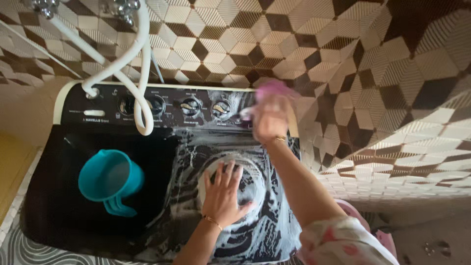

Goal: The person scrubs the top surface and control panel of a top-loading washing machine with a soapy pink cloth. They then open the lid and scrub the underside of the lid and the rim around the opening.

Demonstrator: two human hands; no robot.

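A black top-loading washing machine fills most of the view, standing in a corner of walls tiled in a cube pattern of brown, cream and dark tones. Its right half is streaked all over with white soap foam, while the left lid is dark and mostly bare. Along the back runs the control panel with a row of round knobs, and a white hose loops down from taps above and hangs across the panel. On the left lid sits a teal plastic mug, lying with its handle pointing toward the near edge, well apart from both hands. On the foamy right side lies a round lid window, and the left hand rests flat on it, fingers spread and palm pressed down, holding nothing; a thin bracelet shows at that wrist. The right hand reaches to the back right of the machine, near the rightmost knob, and is closed around a pink cloth that bunches out above the fingers; the hand is blurred, so the exact hold is hard to make out. A gold bangle circles the right wrist, and a floral sleeve covers the upper arm.
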